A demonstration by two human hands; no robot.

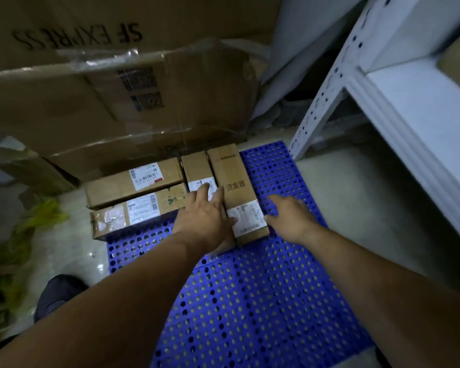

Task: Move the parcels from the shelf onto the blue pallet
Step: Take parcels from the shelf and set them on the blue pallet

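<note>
The pallet is bright blue, dotted all over with a regular grid of round holes. The parcels are plain brown cardboard with white labels printed in black bars and text. The big carton is brown with black lettering and glossy clear tape. The shelf is white, its post punched with dark holes.

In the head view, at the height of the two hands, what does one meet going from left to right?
Nearer crosswise parcel → left hand → long parcel with Chinese print → right hand → white shelf.
</note>
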